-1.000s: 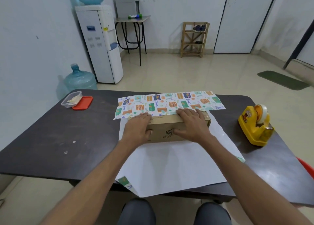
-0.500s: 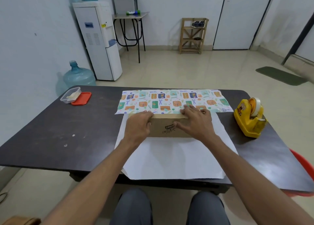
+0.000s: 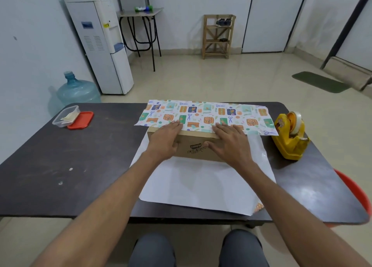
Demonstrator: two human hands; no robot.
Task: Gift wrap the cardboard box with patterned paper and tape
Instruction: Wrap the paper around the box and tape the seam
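I see left hand [image 3: 165, 140] and right hand [image 3: 231, 145], fingers [image 3: 175, 125] straight and released, fingertips pressing patterned paper [image 3: 207, 113] onto cardboard box [image 3: 198, 140], tape dispenser [image 3: 289, 139] right of fingers

On the dark table [image 3: 60, 156] before me, far to my left, sits a clear plastic tub [image 3: 65, 116] with its orange lid [image 3: 81, 120] lying right against it. Past the table I see a white water dispenser [image 3: 100, 45] by the left wall, a blue water jug [image 3: 77, 90] on the floor beside it, and a wooden rack [image 3: 218, 36] at the back wall. A green mat [image 3: 320, 82] lies on the floor to my right.
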